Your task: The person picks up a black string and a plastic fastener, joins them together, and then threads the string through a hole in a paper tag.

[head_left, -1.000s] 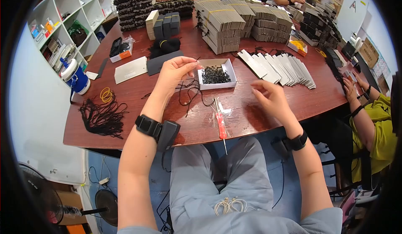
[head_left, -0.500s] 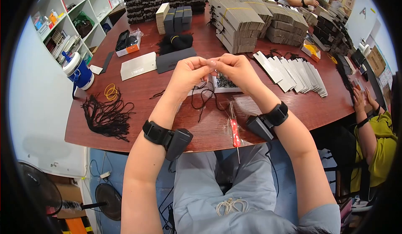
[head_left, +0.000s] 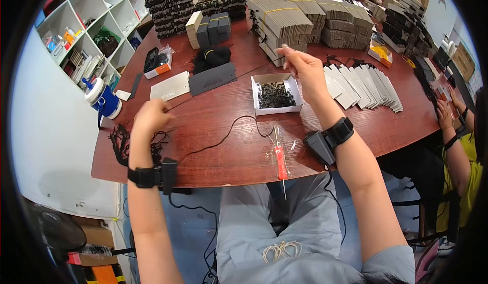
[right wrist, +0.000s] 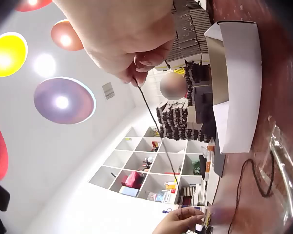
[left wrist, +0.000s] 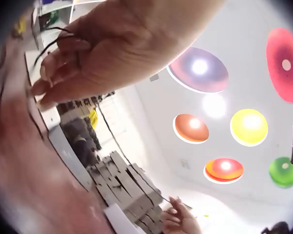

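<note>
A thin black cord (right wrist: pixel 156 124) runs nearly straight between my two hands above the table. My left hand (head_left: pixel 151 117) pinches one end, over the table's left part beside a bundle of black cords (head_left: pixel 120 144). In the left wrist view, a short tail of cord (left wrist: pixel 45 53) sticks out past those fingers. My right hand (head_left: pixel 307 75) is raised at the right side of a white box (head_left: pixel 278 111) and pinches the other end between thumb and fingertips. Small black pieces (head_left: pixel 274 96) fill the box. Another length of black cord (head_left: pixel 223 137) curves across the tabletop.
A red-handled tool (head_left: pixel 280 162) in clear plastic overhangs the front edge. Fanned pale cards (head_left: pixel 363 88) lie right of the box. A pale card (head_left: pixel 170 86) and a dark card (head_left: pixel 212 79) lie left. Banded card stacks (head_left: pixel 284 22) stand behind; a blue jug (head_left: pixel 105 101) is far left.
My right hand came up to meet the left over the box. Since then the left hand has swung left and the right hand rightward, drawing the black cord out between them.
</note>
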